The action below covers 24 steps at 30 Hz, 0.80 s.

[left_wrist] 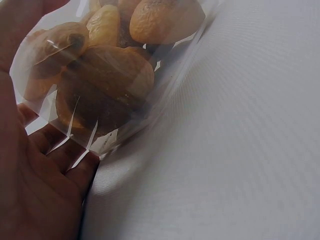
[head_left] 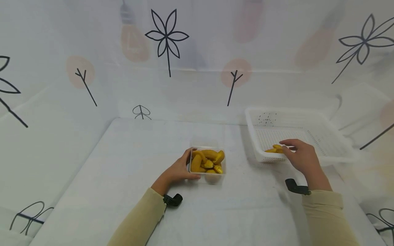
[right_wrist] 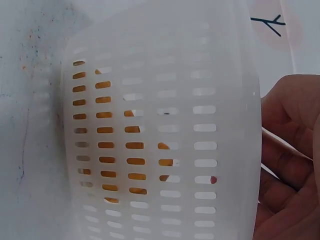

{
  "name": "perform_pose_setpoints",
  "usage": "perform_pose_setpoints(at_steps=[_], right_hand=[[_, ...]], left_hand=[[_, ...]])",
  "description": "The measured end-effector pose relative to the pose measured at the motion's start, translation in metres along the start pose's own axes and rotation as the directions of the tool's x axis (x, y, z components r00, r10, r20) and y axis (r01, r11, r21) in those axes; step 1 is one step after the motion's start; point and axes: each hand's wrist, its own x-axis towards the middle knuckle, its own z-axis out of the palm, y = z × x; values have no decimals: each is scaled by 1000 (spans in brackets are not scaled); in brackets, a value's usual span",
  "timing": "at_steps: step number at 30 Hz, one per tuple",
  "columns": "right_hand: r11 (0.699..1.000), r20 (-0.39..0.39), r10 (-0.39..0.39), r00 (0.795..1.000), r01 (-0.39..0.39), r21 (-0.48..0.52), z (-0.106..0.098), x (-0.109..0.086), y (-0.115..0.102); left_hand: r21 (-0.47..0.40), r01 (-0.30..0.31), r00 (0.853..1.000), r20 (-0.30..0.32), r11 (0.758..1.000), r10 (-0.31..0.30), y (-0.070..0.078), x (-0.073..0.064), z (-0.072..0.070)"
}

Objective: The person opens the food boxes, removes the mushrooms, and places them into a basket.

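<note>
In the head view my left hand grips a clear plastic box on the table by its left side, thumb at the near side. Inside lie several curved yellow pieces, perhaps fruit or vegetable; close up in the left wrist view the pieces look rounded, some wrinkled. My right hand reaches over the near rim of a white perforated basket, fingers loosely bent. More yellow pieces lie in the basket beside the fingertips. Through its slots the right wrist view shows yellow pieces low behind the wall.
A white cloth covers the table. Behind it and at the sides hangs a pale printed sheet. The basket's near wall stands between the right wrist camera and the fingers. Each wrist wears a dark camera strap.
</note>
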Motion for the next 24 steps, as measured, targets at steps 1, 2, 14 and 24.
perform_pose_setpoints(at_steps=[1,2,14,24], right_hand=[[1000,-1,-3,1000,3,-3,0,0,0],[1000,-5,-8,1000,8,-4,1,0,-1],[997,-33,-74,997,73,-17,5,-3,-15],[985,-86,-165,982,168,26,9,-2,-25]], left_hand=[[2,1,1000,-1,1000,-1,0,0,0],[2,2,1000,-1,1000,-2,0,0,0],[0,-6,1000,0,1000,6,-1,0,2],[9,-6,1000,-1,1000,6,0,-1,1]])
